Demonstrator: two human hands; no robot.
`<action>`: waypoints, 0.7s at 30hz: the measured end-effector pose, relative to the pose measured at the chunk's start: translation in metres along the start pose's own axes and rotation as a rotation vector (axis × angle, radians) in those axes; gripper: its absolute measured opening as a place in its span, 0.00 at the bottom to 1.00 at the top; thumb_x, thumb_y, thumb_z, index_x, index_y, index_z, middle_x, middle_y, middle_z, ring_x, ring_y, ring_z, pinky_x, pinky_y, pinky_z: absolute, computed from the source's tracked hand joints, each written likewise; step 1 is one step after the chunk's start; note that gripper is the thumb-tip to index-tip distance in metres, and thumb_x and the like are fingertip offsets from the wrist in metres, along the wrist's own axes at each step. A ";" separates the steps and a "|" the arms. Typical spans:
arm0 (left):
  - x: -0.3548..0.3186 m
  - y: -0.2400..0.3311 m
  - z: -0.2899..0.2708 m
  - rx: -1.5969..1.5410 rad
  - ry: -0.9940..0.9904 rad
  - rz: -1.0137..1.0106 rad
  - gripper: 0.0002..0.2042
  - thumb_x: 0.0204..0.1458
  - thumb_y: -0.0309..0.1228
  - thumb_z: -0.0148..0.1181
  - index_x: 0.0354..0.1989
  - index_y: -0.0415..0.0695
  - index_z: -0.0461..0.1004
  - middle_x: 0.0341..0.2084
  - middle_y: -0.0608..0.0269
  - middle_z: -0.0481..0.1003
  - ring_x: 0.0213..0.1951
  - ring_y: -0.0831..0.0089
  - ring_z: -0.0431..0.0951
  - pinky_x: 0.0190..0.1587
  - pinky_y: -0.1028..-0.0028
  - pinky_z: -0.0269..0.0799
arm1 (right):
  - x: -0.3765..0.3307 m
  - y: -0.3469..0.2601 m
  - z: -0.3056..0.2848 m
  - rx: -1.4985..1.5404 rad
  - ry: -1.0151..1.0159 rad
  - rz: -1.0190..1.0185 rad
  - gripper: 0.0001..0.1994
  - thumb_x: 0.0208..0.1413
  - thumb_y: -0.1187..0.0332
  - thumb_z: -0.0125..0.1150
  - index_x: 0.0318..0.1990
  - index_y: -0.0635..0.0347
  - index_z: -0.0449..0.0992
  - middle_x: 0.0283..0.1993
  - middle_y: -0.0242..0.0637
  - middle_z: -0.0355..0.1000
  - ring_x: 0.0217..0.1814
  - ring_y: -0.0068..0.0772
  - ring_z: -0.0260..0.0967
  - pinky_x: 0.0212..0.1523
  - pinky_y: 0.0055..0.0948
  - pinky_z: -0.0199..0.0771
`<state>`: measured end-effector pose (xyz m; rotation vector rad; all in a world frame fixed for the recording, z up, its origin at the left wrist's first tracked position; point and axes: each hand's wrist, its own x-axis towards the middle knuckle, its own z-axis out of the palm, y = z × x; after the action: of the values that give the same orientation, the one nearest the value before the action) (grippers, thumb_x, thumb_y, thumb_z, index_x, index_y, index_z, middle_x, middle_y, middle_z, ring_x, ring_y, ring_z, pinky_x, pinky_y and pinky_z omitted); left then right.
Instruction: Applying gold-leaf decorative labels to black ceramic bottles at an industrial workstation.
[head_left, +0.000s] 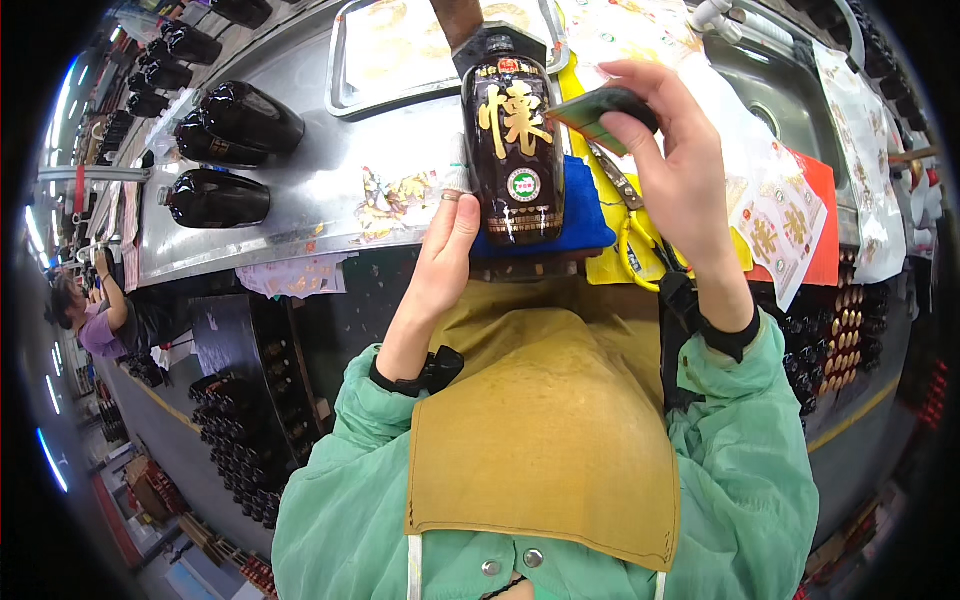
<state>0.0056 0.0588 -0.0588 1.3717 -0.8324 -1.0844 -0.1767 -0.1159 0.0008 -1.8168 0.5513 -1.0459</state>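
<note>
Mustard-yellow apron (545,440) over green sleeves fills the bottom of the view, nearest the lens. Above it, the left hand (440,262) is wrapped around the lower left side of a dark brown glazed bottle (512,140) with a large gold character on its front, thumb pressed against the edge, holding it upright over the front edge of the steel worktable (330,190). Opposite, the right hand (675,165) pinches a small dark green block (600,112), fingers closed on it, with its end touching the bottle's upper right shoulder. Just behind the bottle lies a folded blue cloth (585,220), and beside that yellow-handled scissors (632,235) rest on a yellow sheet. Printed labels (775,215) spread to the right, near the steel sink (775,95). A steel tray (400,55) sits behind the bottle's neck. Further left, three more dark bottles (225,155) lie on their sides on the table. Far left, another person (95,320) bends over at work.
</note>
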 end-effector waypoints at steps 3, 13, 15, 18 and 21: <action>-0.001 -0.002 -0.001 -0.013 -0.028 -0.018 0.38 0.72 0.57 0.29 0.77 0.37 0.51 0.70 0.56 0.63 0.70 0.68 0.61 0.73 0.67 0.53 | -0.005 -0.019 0.013 -0.336 -0.112 -0.327 0.08 0.60 0.74 0.59 0.44 0.60 0.81 0.41 0.34 0.80 0.46 0.28 0.77 0.50 0.31 0.74; -0.009 0.004 0.012 0.027 0.104 0.102 0.64 0.48 0.83 0.12 0.80 0.35 0.40 0.75 0.44 0.55 0.77 0.57 0.52 0.78 0.61 0.38 | -0.040 -0.033 0.024 -0.521 -0.354 -0.546 0.12 0.48 0.66 0.65 0.41 0.51 0.85 0.43 0.25 0.82 0.40 0.24 0.77 0.43 0.30 0.69; -0.018 0.003 0.018 0.012 0.151 0.180 0.65 0.47 0.83 0.11 0.80 0.35 0.39 0.75 0.43 0.55 0.77 0.57 0.52 0.78 0.60 0.39 | -0.043 -0.029 0.025 -0.553 -0.322 -0.550 0.13 0.47 0.67 0.65 0.42 0.50 0.85 0.45 0.24 0.83 0.40 0.26 0.77 0.44 0.30 0.69; -0.027 -0.002 0.019 0.167 0.134 0.245 0.69 0.42 0.86 0.15 0.78 0.33 0.45 0.73 0.41 0.58 0.74 0.56 0.58 0.75 0.58 0.50 | -0.050 -0.029 0.033 -0.277 -0.388 -0.566 0.11 0.50 0.70 0.67 0.42 0.54 0.82 0.43 0.28 0.80 0.38 0.29 0.73 0.39 0.29 0.73; -0.030 -0.005 0.022 0.386 0.075 0.373 0.61 0.54 0.80 0.19 0.76 0.31 0.52 0.71 0.38 0.63 0.70 0.54 0.67 0.71 0.56 0.59 | -0.048 -0.024 0.037 -0.056 -0.026 0.037 0.13 0.57 0.76 0.67 0.50 0.62 0.77 0.43 0.43 0.78 0.43 0.44 0.78 0.45 0.36 0.77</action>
<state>-0.0251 0.0797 -0.0586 1.4838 -1.2292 -0.5982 -0.1730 -0.0511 -0.0053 -1.8598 0.6010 -0.9895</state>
